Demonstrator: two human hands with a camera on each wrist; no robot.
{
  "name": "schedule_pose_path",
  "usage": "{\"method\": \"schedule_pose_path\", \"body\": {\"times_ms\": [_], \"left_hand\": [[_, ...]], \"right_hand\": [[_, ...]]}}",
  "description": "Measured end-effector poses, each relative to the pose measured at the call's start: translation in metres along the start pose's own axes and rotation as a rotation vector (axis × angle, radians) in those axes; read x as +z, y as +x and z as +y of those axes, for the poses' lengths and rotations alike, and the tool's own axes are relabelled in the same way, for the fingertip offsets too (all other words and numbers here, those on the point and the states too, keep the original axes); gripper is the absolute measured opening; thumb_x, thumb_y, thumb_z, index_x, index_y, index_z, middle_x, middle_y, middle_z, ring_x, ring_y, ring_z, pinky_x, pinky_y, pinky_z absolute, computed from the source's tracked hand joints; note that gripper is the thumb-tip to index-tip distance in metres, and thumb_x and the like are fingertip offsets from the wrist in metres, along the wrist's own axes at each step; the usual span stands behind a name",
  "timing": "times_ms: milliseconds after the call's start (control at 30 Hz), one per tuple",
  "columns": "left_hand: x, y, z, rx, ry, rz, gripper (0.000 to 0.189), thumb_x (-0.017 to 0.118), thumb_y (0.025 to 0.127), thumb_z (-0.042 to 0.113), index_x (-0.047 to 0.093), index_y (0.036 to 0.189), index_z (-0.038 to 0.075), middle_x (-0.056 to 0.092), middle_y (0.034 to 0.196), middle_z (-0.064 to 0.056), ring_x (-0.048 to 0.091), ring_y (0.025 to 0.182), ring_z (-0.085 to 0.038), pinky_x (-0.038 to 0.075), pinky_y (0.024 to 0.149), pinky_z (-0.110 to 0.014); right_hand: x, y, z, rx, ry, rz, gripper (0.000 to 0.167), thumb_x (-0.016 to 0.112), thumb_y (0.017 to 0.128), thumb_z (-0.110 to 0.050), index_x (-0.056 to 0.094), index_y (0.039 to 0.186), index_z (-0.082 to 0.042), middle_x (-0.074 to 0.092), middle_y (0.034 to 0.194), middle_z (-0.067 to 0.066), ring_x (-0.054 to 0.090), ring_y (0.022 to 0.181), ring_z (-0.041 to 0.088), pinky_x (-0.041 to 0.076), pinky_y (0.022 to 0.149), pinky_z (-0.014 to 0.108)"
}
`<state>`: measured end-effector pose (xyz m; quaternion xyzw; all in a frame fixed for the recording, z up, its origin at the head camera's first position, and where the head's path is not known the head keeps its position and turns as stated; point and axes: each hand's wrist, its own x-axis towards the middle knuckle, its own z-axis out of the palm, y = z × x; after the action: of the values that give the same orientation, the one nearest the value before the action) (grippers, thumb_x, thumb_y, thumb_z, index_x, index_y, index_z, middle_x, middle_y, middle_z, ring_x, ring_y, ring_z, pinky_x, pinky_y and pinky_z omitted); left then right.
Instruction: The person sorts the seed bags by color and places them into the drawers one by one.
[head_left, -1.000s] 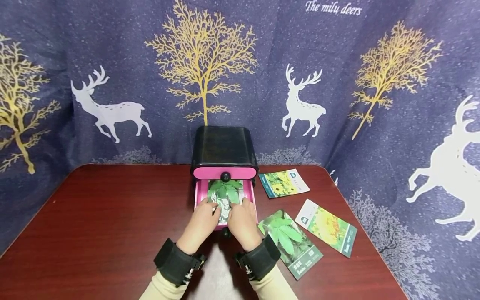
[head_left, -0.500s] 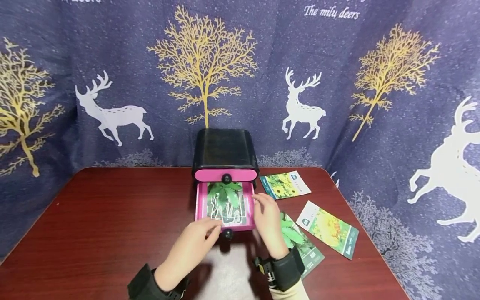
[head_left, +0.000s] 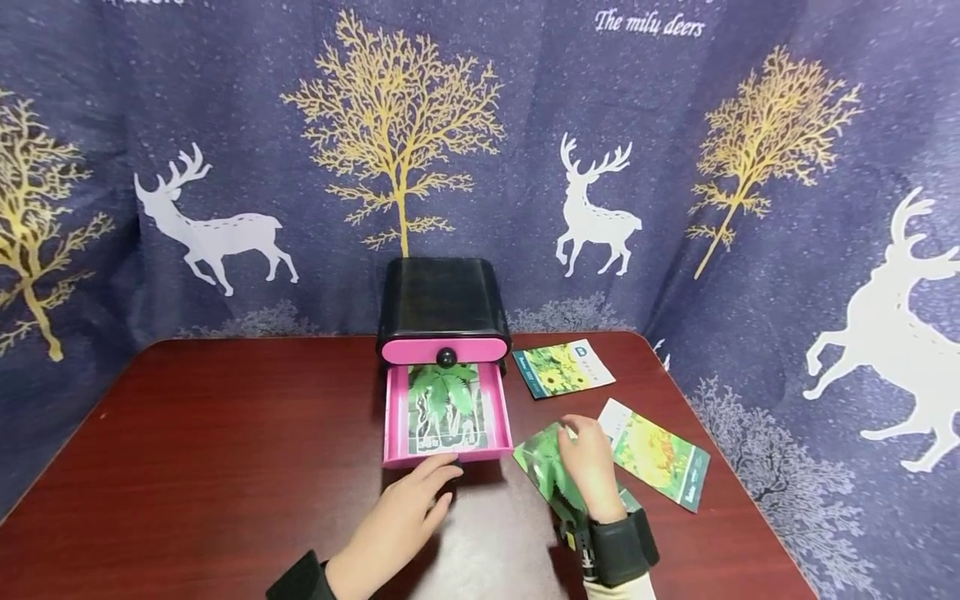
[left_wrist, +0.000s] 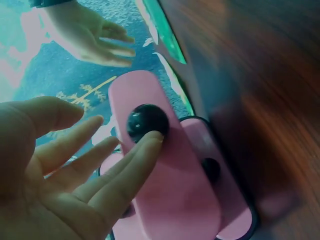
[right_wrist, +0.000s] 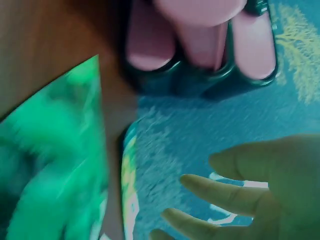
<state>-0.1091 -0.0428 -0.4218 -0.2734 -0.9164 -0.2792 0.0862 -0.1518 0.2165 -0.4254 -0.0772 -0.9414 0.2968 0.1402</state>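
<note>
The left hand, fingers relaxed, was at the black knob of the pink drawer.
The right hand, loose-fingered, was over a leafy packet on the right. Another packet lay inside the drawer, the black cabinet beyond.

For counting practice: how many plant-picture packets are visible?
4: one packet in the drawer; on the table, yellow packet farthest, orange packet rightmost, leafy packet partly behind the right hand. Others may be hidden.
</note>
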Motion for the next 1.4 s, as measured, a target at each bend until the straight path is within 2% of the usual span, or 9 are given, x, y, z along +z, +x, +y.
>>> {"method": "schedule_pose_path", "body": {"times_ms": [233, 467, 567, 733, 900, 1000, 1167, 1300, 1400], "left_hand": [[0.008, 0.004, -0.004, 0.099, 0.086, 0.034, 0.023, 0.063, 0.087, 0.013, 0.066, 0.11, 0.013, 0.062, 0.12, 0.001, 0.062, 0.106, -0.013, 0.051, 0.089, -0.031], [0.012, 0.009, -0.01, 0.179, 0.102, 0.092, 0.028, 0.065, 0.079, -0.002, 0.068, 0.101, 0.014, 0.063, 0.115, 0.0, 0.063, 0.099, -0.014, 0.051, 0.087, -0.029], [0.014, 0.009, -0.013, 0.205, 0.108, 0.113, 0.031, 0.066, 0.074, -0.006, 0.069, 0.097, 0.015, 0.063, 0.113, 0.0, 0.063, 0.095, -0.014, 0.051, 0.086, -0.028], [0.018, 0.013, -0.014, 0.254, 0.099, 0.191, 0.029, 0.069, 0.071, -0.007, 0.068, 0.092, 0.014, 0.063, 0.104, 0.004, 0.063, 0.088, -0.01, 0.051, 0.08, -0.024], [0.022, 0.015, -0.017, 0.27, 0.123, 0.262, 0.025, 0.07, 0.073, -0.003, 0.067, 0.086, 0.017, 0.061, 0.095, 0.01, 0.061, 0.08, -0.007, 0.05, 0.074, -0.02], [0.022, 0.015, -0.018, 0.266, 0.133, 0.279, 0.027, 0.069, 0.071, -0.004, 0.066, 0.085, 0.019, 0.06, 0.094, 0.012, 0.061, 0.078, -0.006, 0.049, 0.072, -0.019], [0.022, 0.016, -0.017, 0.264, 0.134, 0.28, 0.028, 0.069, 0.07, -0.005, 0.066, 0.084, 0.019, 0.06, 0.093, 0.012, 0.061, 0.078, -0.006, 0.049, 0.071, -0.02], [0.023, 0.016, -0.016, 0.26, 0.129, 0.275, 0.029, 0.068, 0.069, -0.007, 0.066, 0.084, 0.018, 0.06, 0.093, 0.011, 0.061, 0.077, -0.008, 0.05, 0.071, -0.021], [0.023, 0.017, -0.015, 0.26, 0.134, 0.274, 0.029, 0.069, 0.069, -0.008, 0.066, 0.085, 0.017, 0.06, 0.092, 0.011, 0.061, 0.077, -0.008, 0.05, 0.071, -0.021]], "right_hand": [[-0.006, -0.017, 0.021, 0.06, -0.198, -0.094, 0.039, 0.066, 0.083, -0.017, 0.061, 0.113, 0.007, 0.06, 0.105, 0.029, 0.057, 0.093, 0.043, 0.047, 0.077, 0.053], [-0.013, -0.027, 0.03, 0.074, -0.362, -0.103, 0.049, 0.078, 0.071, -0.026, 0.06, 0.097, 0.011, 0.055, 0.086, 0.028, 0.055, 0.077, 0.041, 0.045, 0.065, 0.051], [-0.012, -0.029, 0.033, 0.104, -0.392, -0.132, 0.057, 0.08, 0.069, -0.033, 0.056, 0.095, 0.011, 0.051, 0.085, 0.029, 0.053, 0.076, 0.041, 0.045, 0.061, 0.05], [-0.006, -0.032, 0.04, 0.135, -0.408, -0.162, 0.07, 0.081, 0.065, -0.038, 0.051, 0.103, 0.012, 0.049, 0.089, 0.033, 0.053, 0.078, 0.045, 0.045, 0.061, 0.052], [-0.002, -0.031, 0.041, 0.095, -0.455, -0.148, 0.077, 0.083, 0.06, -0.045, 0.052, 0.102, 0.011, 0.049, 0.084, 0.032, 0.052, 0.075, 0.044, 0.044, 0.06, 0.052], [-0.001, -0.031, 0.038, 0.093, -0.456, -0.156, 0.08, 0.083, 0.056, -0.05, 0.051, 0.098, 0.01, 0.048, 0.083, 0.033, 0.051, 0.075, 0.043, 0.044, 0.06, 0.051], [-0.002, -0.032, 0.034, 0.143, -0.419, -0.186, 0.078, 0.083, 0.057, -0.05, 0.049, 0.093, 0.011, 0.047, 0.087, 0.033, 0.049, 0.08, 0.045, 0.044, 0.064, 0.052], [-0.003, -0.032, 0.035, 0.158, -0.331, -0.198, 0.069, 0.082, 0.062, -0.043, 0.049, 0.09, 0.011, 0.044, 0.087, 0.031, 0.047, 0.08, 0.044, 0.044, 0.063, 0.052], [-0.004, -0.03, 0.036, 0.171, -0.233, -0.228, 0.063, 0.079, 0.07, -0.034, 0.047, 0.094, 0.014, 0.043, 0.089, 0.032, 0.048, 0.078, 0.041, 0.044, 0.063, 0.05]]}}
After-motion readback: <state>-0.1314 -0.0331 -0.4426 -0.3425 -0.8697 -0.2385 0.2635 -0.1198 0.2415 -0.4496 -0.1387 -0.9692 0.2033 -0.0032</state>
